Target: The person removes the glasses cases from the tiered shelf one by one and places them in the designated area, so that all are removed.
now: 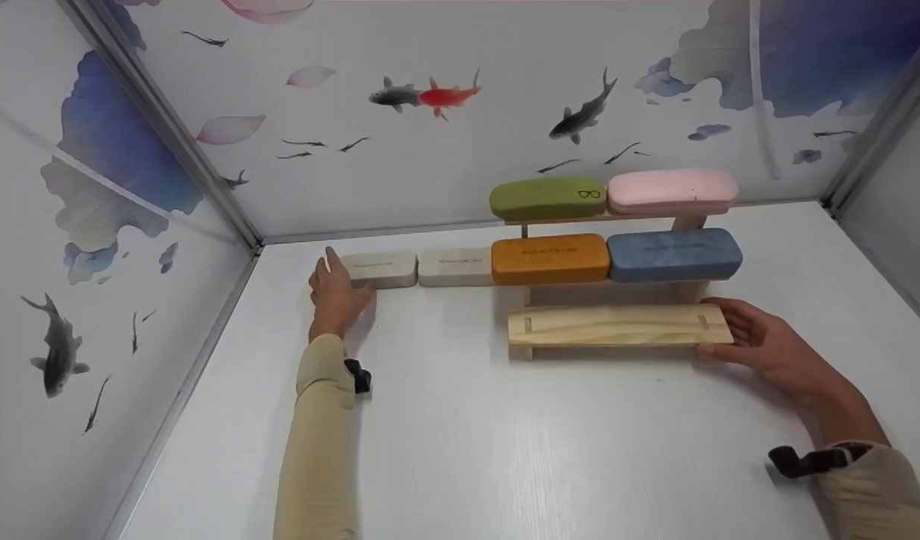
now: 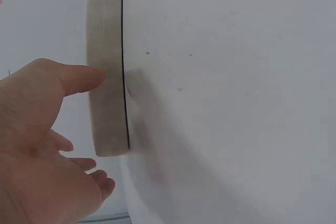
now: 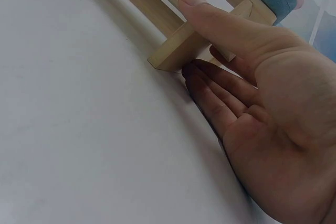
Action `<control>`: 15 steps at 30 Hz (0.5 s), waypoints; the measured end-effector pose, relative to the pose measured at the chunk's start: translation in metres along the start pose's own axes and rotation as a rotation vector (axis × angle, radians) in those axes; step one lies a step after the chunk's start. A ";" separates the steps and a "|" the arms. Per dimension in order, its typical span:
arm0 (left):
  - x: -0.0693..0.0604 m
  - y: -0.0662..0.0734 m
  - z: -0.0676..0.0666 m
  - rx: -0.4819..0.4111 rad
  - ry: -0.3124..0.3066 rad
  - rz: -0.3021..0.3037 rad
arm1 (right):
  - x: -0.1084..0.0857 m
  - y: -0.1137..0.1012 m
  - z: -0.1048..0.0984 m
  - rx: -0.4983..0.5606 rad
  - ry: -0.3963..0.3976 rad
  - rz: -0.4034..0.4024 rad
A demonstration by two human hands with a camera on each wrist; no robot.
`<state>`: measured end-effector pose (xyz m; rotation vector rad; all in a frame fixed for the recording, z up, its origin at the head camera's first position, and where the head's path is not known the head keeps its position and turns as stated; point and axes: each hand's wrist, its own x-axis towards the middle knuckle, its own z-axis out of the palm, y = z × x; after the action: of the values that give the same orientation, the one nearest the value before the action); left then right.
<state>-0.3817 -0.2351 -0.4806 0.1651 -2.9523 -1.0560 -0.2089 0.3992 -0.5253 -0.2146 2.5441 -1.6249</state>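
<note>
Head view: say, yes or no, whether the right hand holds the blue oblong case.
No, the right hand grips the right end of the lowest pale wooden shelf, with the blue oblong case one tier higher.

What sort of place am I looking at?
Probably a small walled work booth: a white tabletop, a fish-printed wall behind it, and a metal post in the left corner.

The worktop is carrying two pale cases and a rack, which is holding a green case, pink case, orange case and blue case.
</note>
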 end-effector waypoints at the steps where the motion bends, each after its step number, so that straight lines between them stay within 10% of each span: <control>1: -0.001 0.004 -0.001 0.004 0.017 0.005 | 0.000 0.000 0.000 -0.003 0.000 -0.001; 8: -0.014 0.040 -0.005 -0.012 0.125 0.109 | -0.001 0.001 0.001 0.006 -0.004 -0.008; 15: -0.043 0.085 0.000 -0.131 0.146 0.343 | -0.001 0.000 -0.001 0.003 -0.007 -0.028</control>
<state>-0.3475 -0.1654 -0.4256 -0.2452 -2.6418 -1.1243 -0.2083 0.4005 -0.5250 -0.2557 2.5442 -1.6349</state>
